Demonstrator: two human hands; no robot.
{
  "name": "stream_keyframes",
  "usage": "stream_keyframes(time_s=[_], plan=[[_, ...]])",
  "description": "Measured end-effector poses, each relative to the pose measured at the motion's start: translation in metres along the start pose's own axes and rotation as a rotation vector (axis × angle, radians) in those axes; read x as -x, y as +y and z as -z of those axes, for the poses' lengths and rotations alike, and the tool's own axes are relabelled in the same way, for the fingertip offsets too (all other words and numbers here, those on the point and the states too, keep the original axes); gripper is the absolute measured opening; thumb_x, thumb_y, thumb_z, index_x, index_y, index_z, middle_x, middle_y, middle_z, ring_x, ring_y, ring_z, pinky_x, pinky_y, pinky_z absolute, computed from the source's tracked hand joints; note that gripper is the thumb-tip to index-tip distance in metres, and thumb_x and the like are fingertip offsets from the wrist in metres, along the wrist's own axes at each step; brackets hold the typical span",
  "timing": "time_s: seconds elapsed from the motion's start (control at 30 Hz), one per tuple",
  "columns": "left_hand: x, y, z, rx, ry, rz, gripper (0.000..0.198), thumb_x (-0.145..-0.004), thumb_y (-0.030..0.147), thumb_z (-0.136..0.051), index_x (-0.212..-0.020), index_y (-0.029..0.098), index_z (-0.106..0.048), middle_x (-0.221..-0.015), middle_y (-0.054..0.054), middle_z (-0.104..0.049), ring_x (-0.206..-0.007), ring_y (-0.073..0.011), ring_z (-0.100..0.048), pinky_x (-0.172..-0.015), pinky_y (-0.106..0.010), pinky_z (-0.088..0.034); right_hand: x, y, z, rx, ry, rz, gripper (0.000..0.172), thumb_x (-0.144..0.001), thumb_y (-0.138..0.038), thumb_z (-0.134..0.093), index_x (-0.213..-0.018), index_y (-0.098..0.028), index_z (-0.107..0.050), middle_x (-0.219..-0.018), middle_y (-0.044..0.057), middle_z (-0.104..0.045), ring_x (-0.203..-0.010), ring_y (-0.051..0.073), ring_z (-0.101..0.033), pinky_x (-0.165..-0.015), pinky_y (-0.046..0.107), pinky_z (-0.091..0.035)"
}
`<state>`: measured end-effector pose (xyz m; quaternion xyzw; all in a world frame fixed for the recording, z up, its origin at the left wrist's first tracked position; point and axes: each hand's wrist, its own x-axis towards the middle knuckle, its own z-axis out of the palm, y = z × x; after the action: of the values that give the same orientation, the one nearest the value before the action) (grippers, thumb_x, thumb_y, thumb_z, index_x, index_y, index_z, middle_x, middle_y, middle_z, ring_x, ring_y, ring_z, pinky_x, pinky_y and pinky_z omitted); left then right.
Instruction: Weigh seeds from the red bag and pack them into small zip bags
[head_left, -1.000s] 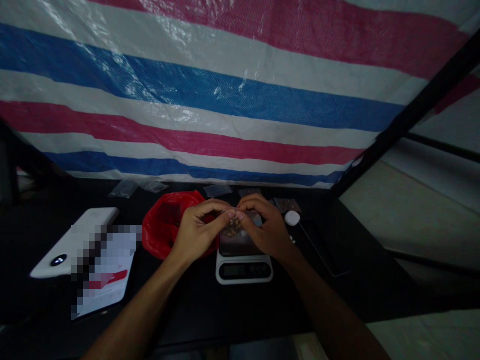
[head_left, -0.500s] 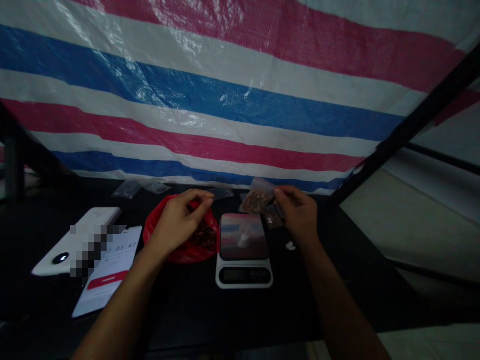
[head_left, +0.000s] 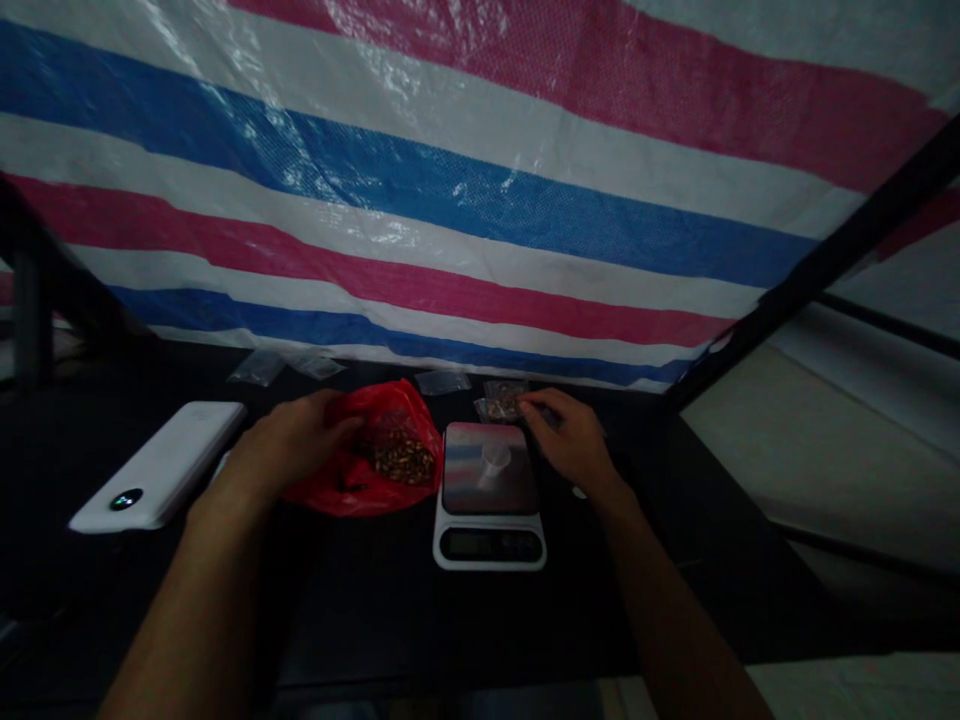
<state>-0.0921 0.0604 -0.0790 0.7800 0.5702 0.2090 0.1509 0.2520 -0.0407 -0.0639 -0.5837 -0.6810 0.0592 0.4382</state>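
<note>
My left hand is at the left rim of a red plastic bag, thumb and fingers closed on its edge. Inside the open bag lies a heap of small shiny golden-brown pieces, their kind unclear. My right hand pinches the edge of a small clear zip bag of similar pieces, low over the table behind the scale; other filled bags lie against it. Between my hands stands a white digital scale with a metal plate. A small translucent cup-like piece appears on the plate.
Flat clear bags lie at the back left, and another clear bag sits behind the red bag. A white power bank lies at the left; my left arm mostly covers a phone. A striped sheet hangs behind the black table.
My right hand has lowered the filled zip bag onto the others behind the scale. My left hand has moved left from above the red bag to its rim, uncovering the pieces inside.
</note>
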Motion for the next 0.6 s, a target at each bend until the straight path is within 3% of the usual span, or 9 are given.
stream_keyframes(time_s=[0.1, 0.17, 0.27, 0.37, 0.43, 0.53, 0.6], plan=[[0.000, 0.008, 0.003, 0.195, -0.037, -0.062, 0.036, -0.086, 0.042, -0.057, -0.107, 0.018, -0.075, -0.103, -0.016, -0.078, -0.092, -0.0352, -0.074, -0.085, -0.047, -0.057, 0.001, -0.020, -0.006, -0.068, -0.046, 0.067, 0.017, -0.094, -0.024, -0.060, -0.098, -0.019, -0.076, -0.098, 0.007, -0.076, -0.089, 0.020, -0.071, -0.078, 0.033, -0.055], [0.003, 0.021, 0.012, 0.359, -0.056, -0.123, 0.041, -0.087, 0.041, -0.056, -0.116, 0.017, -0.072, -0.115, -0.014, -0.076, -0.102, -0.0321, -0.072, -0.095, -0.046, -0.056, 0.001, -0.039, -0.013, -0.097, -0.155, 0.138, 0.018, -0.095, -0.020, -0.059, -0.102, -0.020, -0.075, -0.101, 0.007, -0.077, -0.088, 0.018, -0.070, -0.078, 0.031, -0.054], [0.008, 0.037, 0.023, 0.527, -0.113, -0.215, 0.048, -0.088, 0.040, -0.056, -0.129, 0.016, -0.065, -0.131, -0.012, -0.070, -0.118, -0.0296, -0.067, -0.106, -0.043, -0.052, -0.006, -0.070, -0.032, -0.094, -0.422, 0.254, 0.022, -0.096, -0.013, -0.056, -0.105, -0.018, -0.075, -0.107, 0.007, -0.077, -0.096, 0.017, -0.070, -0.087, 0.030, -0.053], [0.009, 0.036, 0.020, 0.439, -0.205, -0.251, 0.048, -0.084, 0.030, -0.056, -0.130, 0.017, -0.065, -0.131, -0.011, -0.070, -0.119, -0.0299, -0.066, -0.108, -0.045, -0.051, -0.020, -0.090, -0.054, 0.056, -0.695, 0.340, 0.024, -0.093, -0.006, -0.056, -0.107, -0.014, -0.074, -0.111, 0.010, -0.076, -0.105, 0.019, -0.069, -0.094, 0.030, -0.050], [0.007, 0.032, 0.016, 0.278, -0.104, -0.257, 0.052, -0.080, 0.023, -0.056, -0.130, 0.016, -0.065, -0.132, -0.013, -0.069, -0.123, -0.0322, -0.064, -0.112, -0.049, -0.047, -0.032, -0.096, -0.068, 0.180, -0.802, 0.359, 0.023, -0.091, -0.006, -0.059, -0.109, -0.011, -0.073, -0.116, 0.015, -0.074, -0.107, 0.022, -0.069, -0.092, 0.031, -0.050], [0.006, 0.035, 0.015, 0.114, 0.206, -0.320, 0.052, -0.080, 0.020, -0.056, -0.131, 0.013, -0.064, -0.140, -0.018, -0.061, -0.133, -0.0350, -0.054, -0.117, -0.053, -0.040, -0.045, -0.099, -0.083, 0.309, -0.942, 0.314, 0.028, -0.083, -0.010, -0.069, -0.111, -0.007, -0.072, -0.117, 0.019, -0.074, -0.102, 0.026, -0.071, -0.082, 0.030, -0.051], [0.008, 0.043, 0.014, 0.115, 0.190, -0.397, 0.043, -0.085, 0.020, -0.053, -0.125, 0.016, -0.066, -0.133, -0.015, -0.064, -0.126, -0.0307, -0.059, -0.112, -0.047, -0.045, -0.049, -0.099, -0.090, 0.382, -1.012, 0.286, 0.032, -0.080, -0.010, -0.071, -0.112, -0.006, -0.072, -0.115, 0.019, -0.075, -0.096, 0.025, -0.072, -0.073, 0.028, -0.051]])
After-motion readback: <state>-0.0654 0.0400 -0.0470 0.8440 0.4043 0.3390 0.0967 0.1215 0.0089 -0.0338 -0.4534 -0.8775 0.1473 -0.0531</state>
